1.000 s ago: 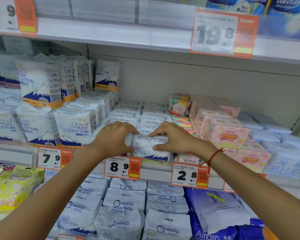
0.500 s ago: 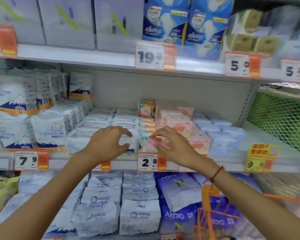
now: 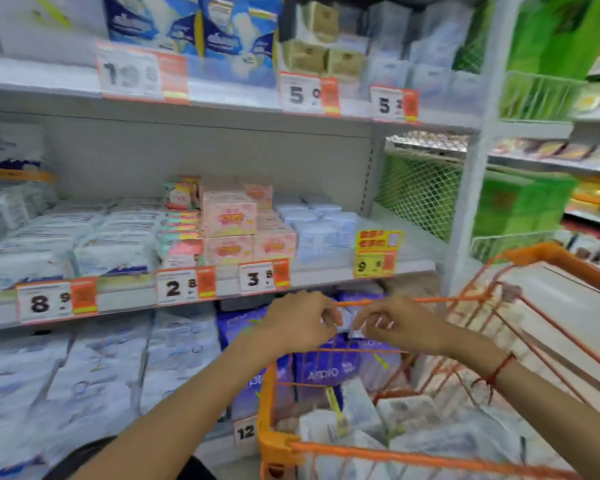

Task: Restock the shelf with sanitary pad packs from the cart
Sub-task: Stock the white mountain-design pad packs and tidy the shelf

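White pad packs (image 3: 407, 415) lie heaped in orange cart (image 3: 281, 441).

cart (image 3: 378, 453) sat right of the shelf (image 3: 326, 271), white packs (image 3: 406, 415) piled in it. both hands (image 3: 300, 323) hung close together over its far end, below the shelf edge

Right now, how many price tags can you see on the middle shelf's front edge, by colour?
White-and-orange price tags: 3 (8.9, 2.8, 3.8)
Yellow price tag: 1
Total: 4
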A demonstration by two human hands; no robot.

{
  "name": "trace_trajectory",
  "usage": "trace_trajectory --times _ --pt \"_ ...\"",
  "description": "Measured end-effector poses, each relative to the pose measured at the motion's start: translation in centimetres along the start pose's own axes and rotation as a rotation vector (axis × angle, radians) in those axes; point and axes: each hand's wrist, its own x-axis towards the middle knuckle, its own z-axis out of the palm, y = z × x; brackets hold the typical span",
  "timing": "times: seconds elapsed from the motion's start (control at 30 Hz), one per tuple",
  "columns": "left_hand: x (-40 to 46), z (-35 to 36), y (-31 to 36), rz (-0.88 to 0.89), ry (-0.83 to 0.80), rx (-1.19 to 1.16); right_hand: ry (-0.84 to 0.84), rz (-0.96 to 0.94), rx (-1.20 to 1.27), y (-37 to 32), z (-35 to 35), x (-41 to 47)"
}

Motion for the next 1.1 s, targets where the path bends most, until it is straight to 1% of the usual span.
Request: trace_trajectory --times 0.07,0.13,0.23,0.27,0.3,0.33,0.37,0.4,0.47,0.5,0.57,0.6,0.67,0.73,0.8,0.83,0.87,0.93,1.0,1.03,1.1 --pt "1.5 2.6 0.7 0.010 -0.177 -0.030 -0.168 0.054 -0.049 1.7 0.5 -1.0" --pt "3.2 4.9 1.2 0.017 -0.398 -0.008 -0.430 0.118 -0.126 3.0 2.1 -1.2" --pt "5.2 7.6 1.9 0.020 -0.675 0.127 -0.804 0.305 -0.270 4.6 5.2 -1.0" --pt "5.5 8.6 2.0 0.015 -0.758 0.163 -0.897 0.335 -0.310 5.0 5.8 -0.9" --pt "5.6 9.6 1.9 0.008 -0.836 0.197 -0.955 0.344 -0.323 5.3 6.2 -0.9" --pt "5.5 10.7 1.7 -0.005 -0.897 0.233 -0.977 0.348 -0.295 5.6 6.5 -0.9" --pt "5.4 11.7 1.3 -0.024 -0.931 0.258 -0.960 0.369 -0.239 5.7 6.6 -1.1" --pt "5.2 12.5 0.9 -0.053 -0.944 0.270 -0.910 0.397 -0.184 6.1 6.9 -1.1" --pt "5.1 13.2 0.2 -0.163 -0.902 0.233 -0.801 0.447 -0.128 6.3 7.5 -1.1" --pt "4.9 13.2 0.0 -0.215 -0.866 0.217 -0.787 0.483 -0.105 6.4 7.6 -0.9" --pt "4.8 13.3 -0.4 -0.293 -0.847 0.163 -0.828 0.541 -0.026 6.5 7.9 -0.1" --pt "4.6 13.3 -0.3 -0.340 -0.869 0.085 -0.817 0.555 0.050 6.4 7.9 0.2" --pt "4.4 13.3 0.2 -0.437 -0.866 -0.115 -0.679 0.601 0.200 6.2 8.5 0.7" --pt "4.5 13.0 0.6 -0.518 -0.774 -0.306 -0.581 0.648 0.283 6.6 9.3 0.9" --pt "5.0 12.8 0.8 -0.629 -0.621 -0.506 -0.508 0.730 0.498 7.0 9.7 0.9" --pt "4.9 12.5 0.8 -0.654 -0.566 -0.584 -0.477 0.773 0.607 7.0 9.4 0.8" --pt "5.0 12.3 0.9 -0.668 -0.549 -0.637 -0.453 0.804 0.743 7.4 9.0 0.7" --pt "4.9 12.0 1.0 -0.700 -0.551 -0.719 -0.467 0.826 0.885 7.8 8.1 0.7" --pt "4.9 11.4 1.0 -0.700 -0.505 -0.784 -0.457 0.849 0.861 7.7 7.3 0.7" --pt "5.0 11.1 1.0 -0.681 -0.486 -0.820 -0.453 0.846 0.803 7.5 6.9 0.7" --pt "5.2 10.5 1.1 -0.648 -0.452 -0.820 -0.444 0.817 0.791 7.2 6.1 0.7"
